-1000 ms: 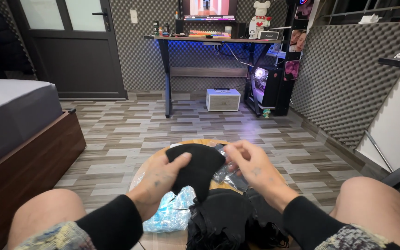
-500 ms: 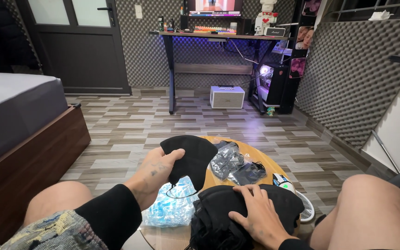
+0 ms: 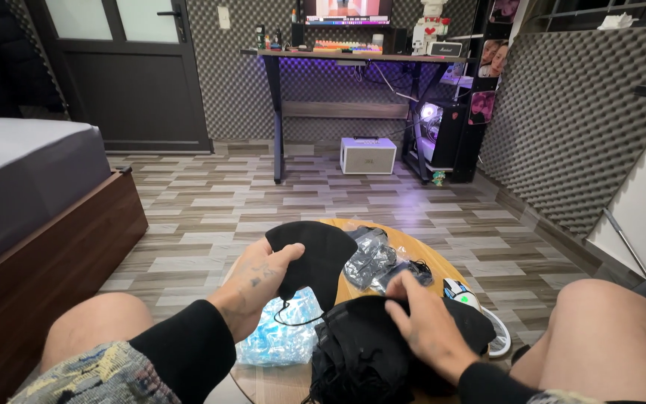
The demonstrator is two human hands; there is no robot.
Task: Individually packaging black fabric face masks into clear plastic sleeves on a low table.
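A bedroom with a grey bed [image 3: 24,172] at the left, patterned floor tiles, and a desk [image 3: 353,56] against the far foam-padded wall; between the person's knees stands a small round wooden table [image 3: 428,258]. Near its left edge the left hand [image 3: 256,280] holds a black mask [image 3: 312,251] up off the tabletop, thumb on top and fingers beneath, its ear loop dangling down toward a blue plastic bag [image 3: 282,340] lying at the front left edge. At the front middle sits a pile of black masks [image 3: 371,352]; the right hand [image 3: 428,325] rests on it, fingers bent and pinching into the top layer, though whether it has one free I cannot tell. Clear packets [image 3: 371,258] lie toward the far edge, and a white gadget [image 3: 469,295] sits at the right edge. To do this well, I judge the pinch should take only the top mask, with the held one kept clear so loops do not tangle.
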